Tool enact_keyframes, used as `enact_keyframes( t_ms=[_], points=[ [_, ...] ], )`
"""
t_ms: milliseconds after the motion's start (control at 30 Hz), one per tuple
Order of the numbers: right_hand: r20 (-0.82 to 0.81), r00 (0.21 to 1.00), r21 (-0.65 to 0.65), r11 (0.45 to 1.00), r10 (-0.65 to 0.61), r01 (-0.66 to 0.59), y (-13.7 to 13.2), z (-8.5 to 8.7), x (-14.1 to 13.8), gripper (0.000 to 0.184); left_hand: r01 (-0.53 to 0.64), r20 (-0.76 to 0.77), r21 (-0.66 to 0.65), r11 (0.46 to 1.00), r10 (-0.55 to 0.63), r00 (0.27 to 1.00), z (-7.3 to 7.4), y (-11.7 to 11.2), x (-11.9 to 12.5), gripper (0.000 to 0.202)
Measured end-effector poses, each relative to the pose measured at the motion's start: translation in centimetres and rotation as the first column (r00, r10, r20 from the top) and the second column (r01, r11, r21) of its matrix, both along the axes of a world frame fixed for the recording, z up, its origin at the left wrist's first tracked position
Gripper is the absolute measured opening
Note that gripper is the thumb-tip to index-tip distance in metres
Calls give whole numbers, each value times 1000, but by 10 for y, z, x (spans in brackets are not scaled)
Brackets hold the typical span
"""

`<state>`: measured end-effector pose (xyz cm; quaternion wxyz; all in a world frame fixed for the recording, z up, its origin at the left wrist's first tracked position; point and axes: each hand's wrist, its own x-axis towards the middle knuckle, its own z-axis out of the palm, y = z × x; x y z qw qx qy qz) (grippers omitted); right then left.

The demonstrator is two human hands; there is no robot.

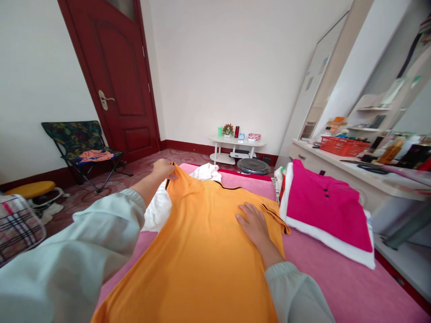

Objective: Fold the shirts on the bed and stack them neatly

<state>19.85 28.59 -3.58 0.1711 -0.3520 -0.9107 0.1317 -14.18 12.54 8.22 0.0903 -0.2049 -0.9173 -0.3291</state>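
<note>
An orange T-shirt [202,251] with black trim at the neck and sleeves lies spread over a pink bed cover [319,273]. At its far left corner, my left hand [164,168] pinches the sleeve edge and lifts it a little. My right hand [252,222] rests flat on the shirt near the right sleeve, fingers spread. Soft creases run across the chest. Beneath and beyond the left sleeve lies a crumpled white cloth [157,211]. To the right sits a stack of folded clothes with a magenta shirt [325,202] on top.
A dresser [323,163] with a red basket [343,146] and bottles stands along the right. Beyond the bed is a small white table [235,141]. On the left are a camouflage folding chair [76,139], a yellow stool [30,188] and a dark red door [117,76].
</note>
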Motion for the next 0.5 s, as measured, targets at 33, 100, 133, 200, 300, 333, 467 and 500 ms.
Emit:
enact_keyframes(
  t_ms=[33,100,133,200,300,333,467,500],
  points=[
    [1,1000,1,1000,2,-2,0,0,0,45,-4,-13,-25,1000,3,1000,-1,-2,2,29],
    [-1,1000,6,1000,7,-7,0,1,0,45,-8,-58,-91,996,3,998,-7,-7,8,25],
    [-1,1000,7,1000,9,-9,0,1,0,45,-10,-85,-114,993,0,996,-11,-10,11,26],
    [4,1000,5,1000,12,-12,0,2,0,45,1,-124,-154,988,-21,992,-21,-19,16,35],
    [18,1000,3,1000,12,-12,0,2,0,45,39,-157,-203,978,-72,985,-34,-37,22,53],
    [22,1000,4,1000,13,-14,1,3,0,45,49,-165,-218,975,-86,983,-37,-44,24,55],
    [40,999,10,1000,17,-17,1,2,0,45,59,-120,-300,952,-99,988,-42,-70,32,34],
    [41,999,14,1000,16,-17,1,2,0,45,54,-90,-325,944,-88,992,-43,-74,34,36]
  ],
)
